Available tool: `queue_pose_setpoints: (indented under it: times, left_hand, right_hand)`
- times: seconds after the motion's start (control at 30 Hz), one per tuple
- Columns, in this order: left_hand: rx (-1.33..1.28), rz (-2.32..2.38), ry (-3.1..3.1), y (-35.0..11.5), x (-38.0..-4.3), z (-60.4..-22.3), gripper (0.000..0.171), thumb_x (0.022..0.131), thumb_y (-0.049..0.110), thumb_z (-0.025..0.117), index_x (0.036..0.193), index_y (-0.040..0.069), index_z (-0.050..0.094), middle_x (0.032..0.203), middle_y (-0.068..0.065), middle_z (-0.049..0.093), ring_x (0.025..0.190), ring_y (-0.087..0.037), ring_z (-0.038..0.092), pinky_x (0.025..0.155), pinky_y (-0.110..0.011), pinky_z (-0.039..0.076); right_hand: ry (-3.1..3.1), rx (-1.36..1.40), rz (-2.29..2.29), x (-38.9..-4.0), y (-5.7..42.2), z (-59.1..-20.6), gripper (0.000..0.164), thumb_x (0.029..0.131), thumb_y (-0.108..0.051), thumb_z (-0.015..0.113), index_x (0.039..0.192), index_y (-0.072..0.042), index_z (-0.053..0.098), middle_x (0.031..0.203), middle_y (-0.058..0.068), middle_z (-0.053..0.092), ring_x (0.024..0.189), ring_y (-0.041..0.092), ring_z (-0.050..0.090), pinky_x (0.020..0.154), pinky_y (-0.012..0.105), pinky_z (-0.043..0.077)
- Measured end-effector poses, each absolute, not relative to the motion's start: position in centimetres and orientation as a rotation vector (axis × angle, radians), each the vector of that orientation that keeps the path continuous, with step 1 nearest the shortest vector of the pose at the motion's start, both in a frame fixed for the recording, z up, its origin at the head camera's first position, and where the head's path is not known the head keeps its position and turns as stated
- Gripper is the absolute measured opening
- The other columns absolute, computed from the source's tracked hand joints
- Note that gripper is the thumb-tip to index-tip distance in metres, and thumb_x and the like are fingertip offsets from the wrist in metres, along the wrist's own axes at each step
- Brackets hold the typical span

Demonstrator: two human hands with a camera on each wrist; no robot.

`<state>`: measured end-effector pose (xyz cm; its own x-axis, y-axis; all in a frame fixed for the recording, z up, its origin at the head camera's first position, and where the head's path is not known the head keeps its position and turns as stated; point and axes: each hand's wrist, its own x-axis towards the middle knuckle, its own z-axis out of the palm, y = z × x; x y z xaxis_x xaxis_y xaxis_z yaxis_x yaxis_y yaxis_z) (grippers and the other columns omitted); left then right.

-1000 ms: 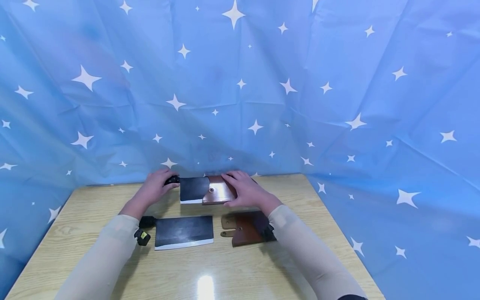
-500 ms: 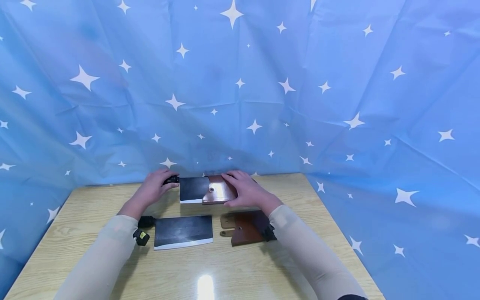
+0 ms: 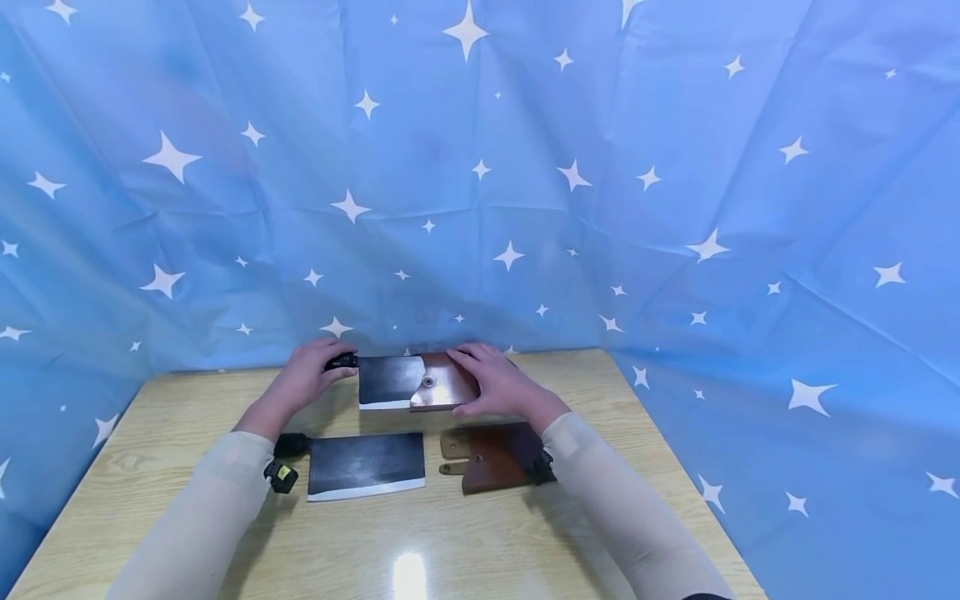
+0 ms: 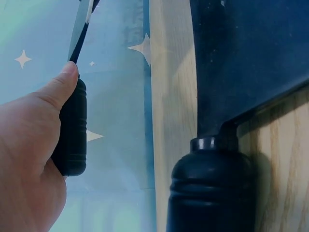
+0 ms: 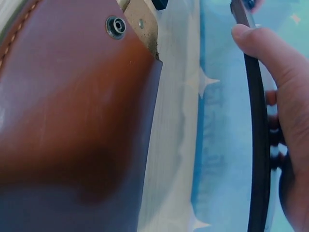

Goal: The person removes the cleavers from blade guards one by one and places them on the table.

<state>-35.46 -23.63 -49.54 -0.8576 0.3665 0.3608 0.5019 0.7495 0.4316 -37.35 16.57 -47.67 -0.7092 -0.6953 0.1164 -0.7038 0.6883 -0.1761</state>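
My left hand (image 3: 303, 375) grips the black handle (image 4: 75, 133) of a cleaver (image 3: 385, 380), held above the table's far side with its blade pointing right. A brown leather sheath (image 3: 442, 385) with a metal snap covers the outer part of that blade. My right hand (image 3: 504, 387) pinches the sheath between thumb and fingers, and its dark edge (image 5: 258, 145) shows in the right wrist view. Nearer me, a second cleaver (image 3: 366, 462) lies on the table, its black handle (image 4: 212, 193) to the left. Right of it lies another brown sheath (image 3: 487, 462), partly hidden by my right forearm.
The pale wooden table (image 3: 337, 550) ends close behind my hands. A blue curtain (image 3: 420, 275) with white stars hangs at its back and sides. Both forearms reach over the table beside the lying cleaver and sheath.
The held sheath and my right hand have shifted slightly right, so more of the held blade shows. My left hand, the lying cleaver and the other sheath stay in place.
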Motion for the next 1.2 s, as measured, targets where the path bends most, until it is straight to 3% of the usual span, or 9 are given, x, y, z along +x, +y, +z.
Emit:
queue_pose_setpoints:
  times: [0.27, 0.97, 1.2]
  left_hand:
    - [-0.655, -0.870, -2.707, -23.7, -35.7, -50.2, 0.040, 0.101, 0.019, 0.083, 0.138, 0.005, 0.075, 0.116, -0.014, 0.071, 0.104, -0.037, 0.067, 0.086, -0.057, 0.054]
    - [-0.610, -0.966, -2.753, -24.4, -35.5, -50.0, 0.041, 0.103, 0.020, 0.082, 0.140, 0.004, 0.073, 0.129, -0.020, 0.070, 0.115, -0.044, 0.066, 0.093, -0.060, 0.054]
    - [-0.610, -0.955, -2.764, -24.4, -35.3, -49.8, 0.041, 0.103, 0.020, 0.081, 0.140, 0.004, 0.073, 0.126, -0.019, 0.070, 0.113, -0.042, 0.066, 0.092, -0.059, 0.054]
  right_hand:
    - [-2.851, 1.194, 0.340, -37.4, 17.2, -48.0, 0.111, 0.087, -0.057, 0.091, 0.174, -0.015, 0.036, 0.174, 0.014, 0.038, 0.161, 0.035, 0.033, 0.129, 0.055, 0.032]
    - [-2.883, 1.156, 0.325, -37.7, 18.2, -47.9, 0.113, 0.086, -0.060, 0.092, 0.175, -0.020, 0.035, 0.175, 0.009, 0.038, 0.162, 0.031, 0.033, 0.129, 0.054, 0.032]
    - [-2.891, 1.144, 0.341, -37.7, 18.7, -48.0, 0.112, 0.085, -0.060, 0.092, 0.175, -0.020, 0.036, 0.174, 0.009, 0.039, 0.161, 0.031, 0.034, 0.129, 0.053, 0.032]
